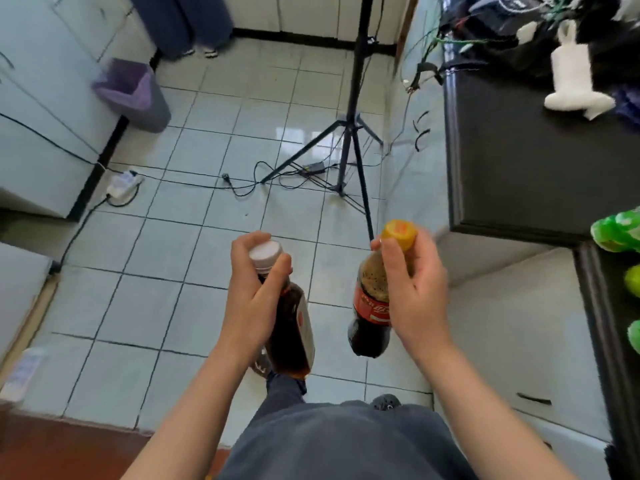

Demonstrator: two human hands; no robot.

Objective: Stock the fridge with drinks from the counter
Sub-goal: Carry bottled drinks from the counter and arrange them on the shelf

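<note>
My left hand (254,296) grips the neck of a brown tea bottle (292,336) with a white cap, hanging above the tiled floor. My right hand (414,289) holds a dark cola bottle (369,315) with a red label and a yellow cap, fingers curled round its neck. Both bottles hang upright side by side in front of me. The black counter (519,168) runs along the right, with green bottles (620,233) at its near right edge. A white fridge (45,109) stands at the left.
A black tripod (349,133) stands on the floor ahead with cables and a power strip (123,183) around it. A grey bin with a purple liner (133,95) sits by the left wall. A person's legs (187,22) show at the back.
</note>
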